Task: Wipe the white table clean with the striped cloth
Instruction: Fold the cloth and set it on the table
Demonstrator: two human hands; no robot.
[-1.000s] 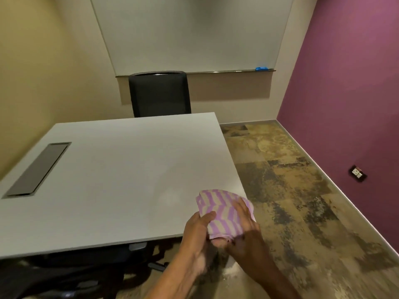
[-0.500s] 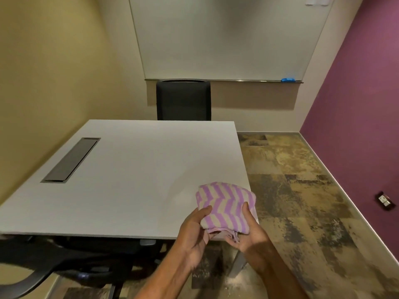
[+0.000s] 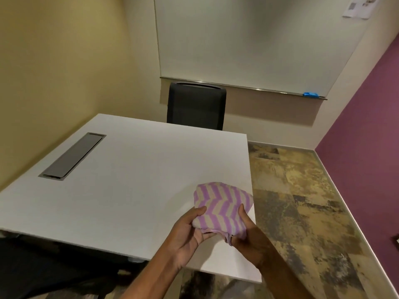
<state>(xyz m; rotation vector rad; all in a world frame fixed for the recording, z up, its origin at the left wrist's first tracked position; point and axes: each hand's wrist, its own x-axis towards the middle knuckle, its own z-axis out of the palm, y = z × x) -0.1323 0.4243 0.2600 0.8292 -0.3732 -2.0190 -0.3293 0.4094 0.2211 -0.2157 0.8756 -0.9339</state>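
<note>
Striped cloth (image 3: 222, 208), purple and beige, bunched: held over the near right corner of the white table (image 3: 129, 180). My left hand (image 3: 185, 236): grips its left edge, thumb on top. My right hand (image 3: 248, 238): grips its right edge. Black chair (image 3: 196, 106): far side.

black chair (image 3: 196, 105), whiteboard (image 3: 254, 39), blue eraser (image 3: 311, 94)

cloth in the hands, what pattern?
Purple and beige zigzag stripes on the cloth, head view.
</note>
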